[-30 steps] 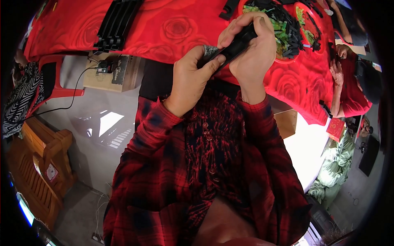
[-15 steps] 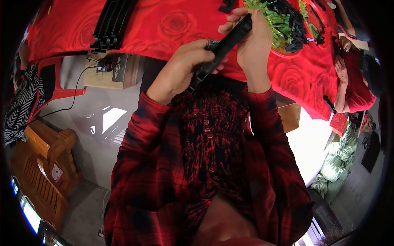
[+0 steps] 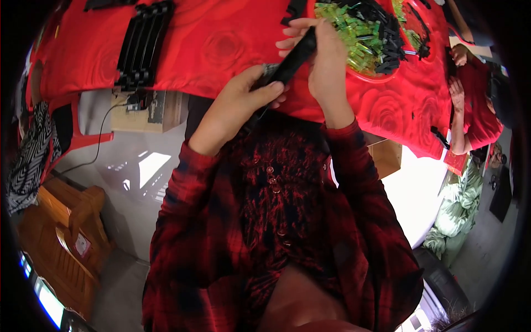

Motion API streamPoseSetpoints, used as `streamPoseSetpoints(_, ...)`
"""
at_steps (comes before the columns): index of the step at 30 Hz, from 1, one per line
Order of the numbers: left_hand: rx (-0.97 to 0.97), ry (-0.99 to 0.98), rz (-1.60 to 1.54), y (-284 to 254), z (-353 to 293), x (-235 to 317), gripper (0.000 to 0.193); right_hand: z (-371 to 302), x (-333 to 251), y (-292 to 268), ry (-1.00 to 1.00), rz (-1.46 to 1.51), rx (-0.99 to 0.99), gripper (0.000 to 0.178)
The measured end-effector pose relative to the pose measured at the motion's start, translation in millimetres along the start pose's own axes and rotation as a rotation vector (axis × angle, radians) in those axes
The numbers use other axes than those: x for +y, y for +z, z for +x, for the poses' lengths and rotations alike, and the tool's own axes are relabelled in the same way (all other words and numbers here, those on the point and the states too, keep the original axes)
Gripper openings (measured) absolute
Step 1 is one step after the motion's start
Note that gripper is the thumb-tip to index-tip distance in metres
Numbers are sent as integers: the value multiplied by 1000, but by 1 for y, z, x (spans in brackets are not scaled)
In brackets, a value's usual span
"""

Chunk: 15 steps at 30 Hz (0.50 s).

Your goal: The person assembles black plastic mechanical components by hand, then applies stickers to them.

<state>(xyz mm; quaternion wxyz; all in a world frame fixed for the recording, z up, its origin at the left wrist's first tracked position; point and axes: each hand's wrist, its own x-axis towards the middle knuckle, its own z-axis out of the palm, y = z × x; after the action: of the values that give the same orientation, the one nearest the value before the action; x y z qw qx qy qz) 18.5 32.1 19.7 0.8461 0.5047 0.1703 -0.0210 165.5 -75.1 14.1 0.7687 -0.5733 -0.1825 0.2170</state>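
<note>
A long, narrow black plastic part [image 3: 290, 65] slants between my hands above the table's near edge. Around its lower half, my left hand [image 3: 237, 104] is closed, the thumb lying across the top and a grey band showing at one finger. At the upper end, my right hand [image 3: 330, 69] has its palm side against the part, and its fingers reach behind it. Just beyond the right hand is a red tray [image 3: 371, 79] heaped with small yellow-green clear pieces [image 3: 362, 33] and small black pieces [image 3: 391, 47].
Several long black parts [image 3: 142, 47] lie side by side on the red rose-patterned cloth [image 3: 221, 47]. Another tray of small pieces [image 3: 415, 33] stands farther right. A person in red [image 3: 480, 113] sits at the right. Below the table's left edge are a cardboard box [image 3: 166, 110] and a cable.
Both hands and the black part have shifted slightly left and down in the picture. My left thumb now lies across the part's top. The whole view has moved a little.
</note>
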Motion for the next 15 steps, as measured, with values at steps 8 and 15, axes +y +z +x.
streamPoseSetpoints(8, 317, 178, 847, -10, -5, -2, 24, -1, -21, -66, -349, -621, 309, 14)
streamPoseSetpoints(15, 316, 430, 1339, -9, 24, 1, 23, 8, -27, -119, -342, -883, 243, 10)
